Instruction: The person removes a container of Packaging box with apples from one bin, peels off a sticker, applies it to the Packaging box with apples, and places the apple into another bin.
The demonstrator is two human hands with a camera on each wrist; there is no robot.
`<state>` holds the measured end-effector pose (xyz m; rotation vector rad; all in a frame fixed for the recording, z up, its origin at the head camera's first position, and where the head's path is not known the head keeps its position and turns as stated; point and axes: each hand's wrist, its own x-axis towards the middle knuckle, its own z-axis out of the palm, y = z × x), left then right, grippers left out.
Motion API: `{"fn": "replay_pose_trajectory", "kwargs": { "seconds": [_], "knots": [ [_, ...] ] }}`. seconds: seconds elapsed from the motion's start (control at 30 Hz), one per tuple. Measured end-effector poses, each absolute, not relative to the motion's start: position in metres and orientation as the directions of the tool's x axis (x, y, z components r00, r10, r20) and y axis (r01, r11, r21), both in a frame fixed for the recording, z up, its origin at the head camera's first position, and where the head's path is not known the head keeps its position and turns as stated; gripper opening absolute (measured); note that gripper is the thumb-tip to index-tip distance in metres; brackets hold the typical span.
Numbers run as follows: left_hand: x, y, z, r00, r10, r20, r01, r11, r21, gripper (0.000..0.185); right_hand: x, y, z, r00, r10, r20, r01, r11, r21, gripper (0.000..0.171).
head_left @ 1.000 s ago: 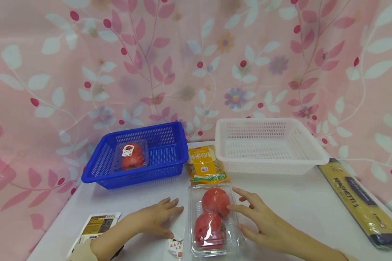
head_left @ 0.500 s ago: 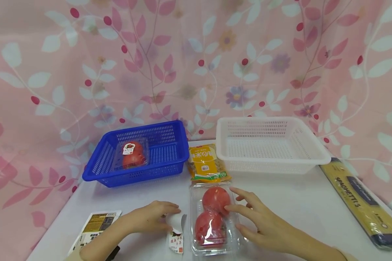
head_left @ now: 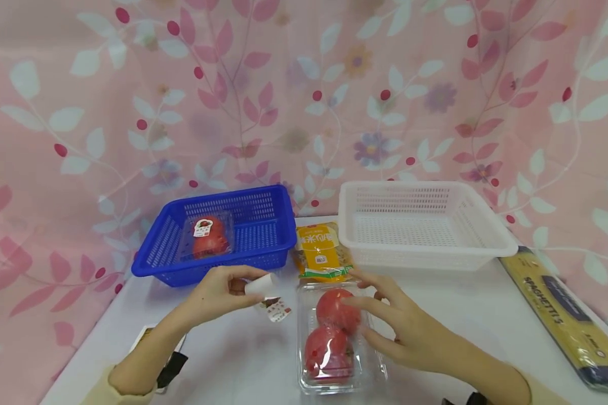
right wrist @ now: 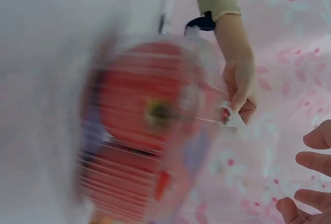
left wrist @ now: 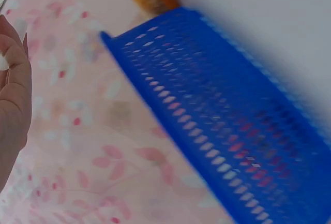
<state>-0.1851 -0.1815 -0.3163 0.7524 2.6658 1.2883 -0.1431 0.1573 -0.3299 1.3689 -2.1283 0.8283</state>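
Left hand (head_left: 223, 292) pinches a curled label (head_left: 263, 287), apparently peeled up off the tomato pack (head_left: 334, 337) at its four o'clock; right hand (head_left: 395, 332), fingers spread, steadies that pack.

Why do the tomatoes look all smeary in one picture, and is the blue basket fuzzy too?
Right wrist view: motion blur streaks the tomatoes into red bands. Left wrist view: the blue basket is soft and smeared. Head view: sharp, evenly lit, with small glare spots on the clear tomato box.
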Motion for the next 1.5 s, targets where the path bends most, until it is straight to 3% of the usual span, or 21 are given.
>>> {"fn": "replay_pose_trajectory", "kwargs": {
  "seconds": [0.13,0.3,0.57,0.83,1.13,1.3,1.5],
  "knots": [
    [-0.184,-0.165,-0.294,-0.878,0.458,0.139,0.364,0.45,0.816,0.038,-0.147,0.151,-0.312,-0.359,-0.603,0.712,-0.929,0.307,-0.208,0.035],
    [-0.177,-0.138,-0.28,-0.856,0.493,0.155,0.384,0.407,0.829,0.033,-0.151,0.14,-0.302,-0.373,-0.605,0.703,-0.926,0.293,-0.239,0.036],
    [-0.17,-0.112,-0.27,-0.808,0.562,0.176,0.423,0.346,0.837,0.024,-0.16,0.129,-0.303,-0.291,-0.581,0.76,-0.956,0.198,-0.215,0.031],
    [-0.168,-0.101,-0.27,-0.782,0.606,0.145,0.388,0.292,0.874,0.023,-0.163,0.13,-0.306,-0.247,-0.499,0.83,-0.968,0.172,-0.185,0.012],
    [-0.17,-0.106,-0.274,-0.811,0.557,0.179,0.412,0.326,0.851,0.027,-0.157,0.132,-0.311,-0.245,-0.493,0.835,-0.967,0.191,-0.171,0.011],
    [-0.171,-0.117,-0.275,-0.841,0.51,0.18,0.393,0.348,0.851,0.032,-0.154,0.133,-0.313,-0.269,-0.493,0.827,-0.963,0.16,-0.218,0.009],
    [-0.171,-0.134,-0.278,-0.887,0.444,0.128,0.335,0.428,0.839,0.037,-0.153,0.138,-0.316,-0.395,-0.501,0.77,-0.918,0.173,-0.358,0.006]
  ]
}}
